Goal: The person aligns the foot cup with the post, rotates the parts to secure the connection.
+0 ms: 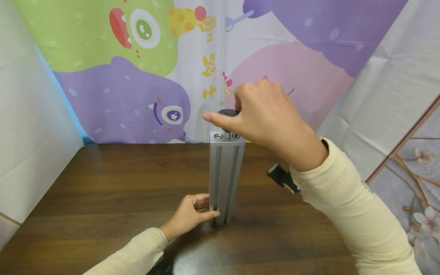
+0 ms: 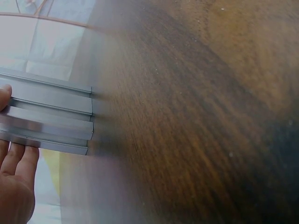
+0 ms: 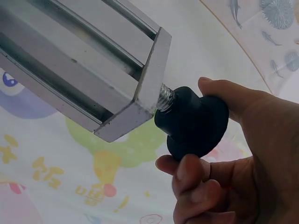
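Fingers and thumb of the right hand point(image 1: 266, 114) curl round a wide black knob point(image 3: 194, 126) on a shiny metal screw point(image 3: 165, 97), at the top of a tall, grooved silver metal post point(image 1: 225, 179). Down low, the left hand point(image 1: 189, 214) grips the post, which stands upright. It looks like turning the knob is the job now; the next twist calls for a steady post. Under it is a brown wooden table point(image 1: 120, 183); behind hangs a bright cloth with cartoon monsters point(image 1: 137, 103)
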The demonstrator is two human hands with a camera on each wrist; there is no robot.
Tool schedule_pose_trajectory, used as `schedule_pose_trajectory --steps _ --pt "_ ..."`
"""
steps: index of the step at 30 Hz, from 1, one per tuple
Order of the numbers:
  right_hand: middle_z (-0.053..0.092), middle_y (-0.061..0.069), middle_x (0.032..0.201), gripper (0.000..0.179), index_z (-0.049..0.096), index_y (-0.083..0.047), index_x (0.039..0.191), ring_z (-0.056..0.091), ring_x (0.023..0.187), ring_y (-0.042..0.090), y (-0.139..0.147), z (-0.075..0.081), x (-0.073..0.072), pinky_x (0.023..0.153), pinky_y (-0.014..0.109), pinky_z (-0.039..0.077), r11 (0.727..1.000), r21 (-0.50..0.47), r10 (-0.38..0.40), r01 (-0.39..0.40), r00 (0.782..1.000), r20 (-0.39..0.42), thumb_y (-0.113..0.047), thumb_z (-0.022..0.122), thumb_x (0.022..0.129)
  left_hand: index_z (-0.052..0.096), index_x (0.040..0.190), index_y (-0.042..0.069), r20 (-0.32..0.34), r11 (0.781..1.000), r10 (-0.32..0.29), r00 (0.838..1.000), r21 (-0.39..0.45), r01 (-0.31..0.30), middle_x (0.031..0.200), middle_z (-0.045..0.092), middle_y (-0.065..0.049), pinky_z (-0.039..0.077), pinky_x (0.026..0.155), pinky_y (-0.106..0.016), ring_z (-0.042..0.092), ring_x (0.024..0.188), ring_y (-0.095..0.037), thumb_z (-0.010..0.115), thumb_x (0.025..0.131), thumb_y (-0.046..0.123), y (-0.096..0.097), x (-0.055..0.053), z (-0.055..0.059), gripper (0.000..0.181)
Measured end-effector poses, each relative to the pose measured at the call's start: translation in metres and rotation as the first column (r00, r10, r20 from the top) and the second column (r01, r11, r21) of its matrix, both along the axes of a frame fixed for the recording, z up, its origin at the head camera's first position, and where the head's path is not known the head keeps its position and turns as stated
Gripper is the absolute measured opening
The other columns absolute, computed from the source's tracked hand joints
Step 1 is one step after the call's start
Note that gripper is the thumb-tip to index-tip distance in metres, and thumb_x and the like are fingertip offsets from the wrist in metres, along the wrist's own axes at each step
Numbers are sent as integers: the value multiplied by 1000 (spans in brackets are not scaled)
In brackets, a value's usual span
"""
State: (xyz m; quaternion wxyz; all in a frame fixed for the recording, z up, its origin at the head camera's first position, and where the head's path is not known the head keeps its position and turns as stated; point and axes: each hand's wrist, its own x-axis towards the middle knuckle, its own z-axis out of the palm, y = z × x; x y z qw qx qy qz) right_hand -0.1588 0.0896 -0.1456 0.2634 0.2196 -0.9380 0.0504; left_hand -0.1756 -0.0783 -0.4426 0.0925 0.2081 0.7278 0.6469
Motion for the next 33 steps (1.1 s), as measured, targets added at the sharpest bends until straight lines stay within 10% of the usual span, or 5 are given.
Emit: schedule_pose_trajectory --steps 11,18,21,25,33 --pt "61 2 108 56 46 -13 127 58 92 13 29 6 2 80 34 45 971 -37 239 -237 946 220 -51 48 86 56 109 -8 -2 1000 1 1000 15 -1 100 64 -18 50 80 -26 61 95 -23 75 71 11 0 -1 0 46" --pt "31 0 142 42 32 -8 137 23 131 13 47 2 -17 109 30 18 665 -129 723 -736 590 360 -2 33 95 56 109 -9 23 999 -22 1000 35 21 102 63 -20 50 80 -26 60 96 -26 72 72 4 1 4 10 42" --pt "37 0 139 43 39 -7 133 25 131 14 48 -1 -22 110 29 18 616 -152 761 -773 534 368 5 34 93 55 109 -11 22 998 -33 999 57 32 101 62 -23 51 79 -26 59 96 -29 70 73 -1 2 7 17 41" --pt "47 1 131 37 47 -6 128 36 124 15 45 -2 -22 106 30 26 660 -122 735 -742 602 311 2 41 92 56 108 -11 17 998 -28 999 54 27 100 62 -22 51 78 -26 60 95 -28 70 72 -1 2 7 15 40" --pt "59 -4 71 43 62 -11 88 52 63 9 18 -13 -2 57 24 44 955 -200 242 -218 965 104 -53 61 77 57 108 -9 -22 998 -23 999 50 24 99 64 -19 51 79 -27 61 93 -22 73 72 8 2 0 1 43"
